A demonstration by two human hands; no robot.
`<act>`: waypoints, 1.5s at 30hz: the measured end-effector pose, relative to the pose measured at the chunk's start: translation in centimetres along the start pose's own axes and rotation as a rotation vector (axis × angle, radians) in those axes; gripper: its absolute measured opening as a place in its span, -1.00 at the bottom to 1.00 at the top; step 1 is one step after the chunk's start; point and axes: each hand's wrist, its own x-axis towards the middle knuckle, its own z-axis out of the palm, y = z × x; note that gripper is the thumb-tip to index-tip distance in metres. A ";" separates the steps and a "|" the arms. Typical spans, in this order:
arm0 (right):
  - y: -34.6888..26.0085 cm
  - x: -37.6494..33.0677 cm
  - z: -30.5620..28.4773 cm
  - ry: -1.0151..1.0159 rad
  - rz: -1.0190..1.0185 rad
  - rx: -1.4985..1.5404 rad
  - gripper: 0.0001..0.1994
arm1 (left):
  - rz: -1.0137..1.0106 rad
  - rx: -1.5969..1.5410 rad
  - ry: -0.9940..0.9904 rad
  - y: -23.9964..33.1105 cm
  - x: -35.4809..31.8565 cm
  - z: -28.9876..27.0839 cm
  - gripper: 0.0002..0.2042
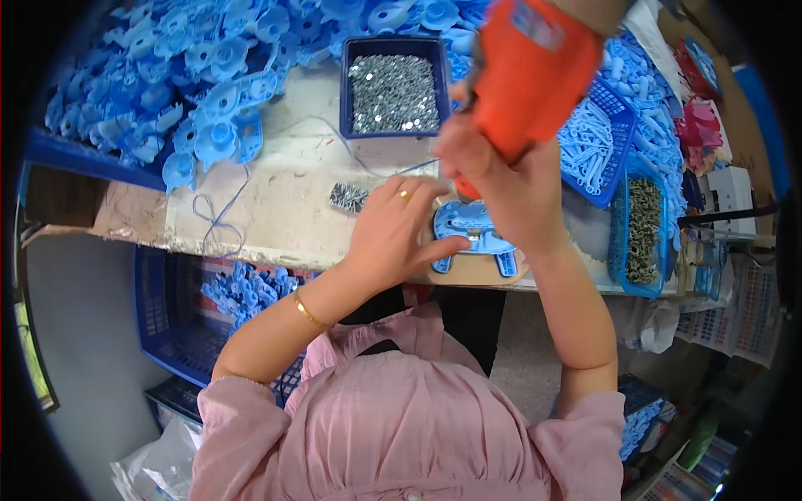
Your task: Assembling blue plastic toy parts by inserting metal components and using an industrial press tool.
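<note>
My right hand (505,179) is wrapped round an orange power drill (530,79), which stands tip-down over the bench and is slightly blurred. Beneath it, a light blue plastic part (474,230) with two legs lies on a small tan board (480,274). My left hand (401,217) rests at the left of this part, fingers spread and thumb reaching onto its edge. Just left of that hand sits a little heap of silvery screws or pins (349,197). The drill's tip and the spot it meets are hidden behind my right hand.
A dark blue bin of small metal pieces (393,92) stands behind my hands. Piles of blue plastic parts (225,63) fill the back. At right are a basket of blue links (589,138) and a blue tray of brassy screws (642,225). A blue crate (171,326) sits below left.
</note>
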 end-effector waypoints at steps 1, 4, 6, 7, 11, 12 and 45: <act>-0.8 0.5 0.1 0.013 -0.015 -0.010 -0.75 | 0.022 -0.002 -0.001 0.1 0.0 -0.3 -0.43; -2.9 1.8 0.1 -0.037 -0.119 -0.178 -0.66 | 0.033 0.007 -0.010 0.6 -0.8 -1.3 -0.69; -4.9 2.1 -1.0 -0.045 -0.353 -0.551 -0.64 | 0.040 -0.001 -0.028 0.8 -1.5 -1.6 -0.71; -6.9 1.9 -2.6 -0.011 -0.347 -0.645 -0.66 | 0.052 -0.029 -0.056 0.8 -1.7 -1.4 -0.72; -9.7 8.1 -5.4 0.244 -0.487 -0.639 -0.61 | 0.156 -0.105 -0.094 2.3 -1.3 -0.7 -0.74; -9.5 10.6 -6.0 0.346 -0.560 -0.592 -0.58 | 0.181 -0.089 -0.119 2.4 -1.3 -0.5 -0.74; -6.9 1.6 -8.4 -0.042 -0.075 -0.130 -0.78 | 0.347 0.091 -0.207 2.8 0.8 4.0 -0.82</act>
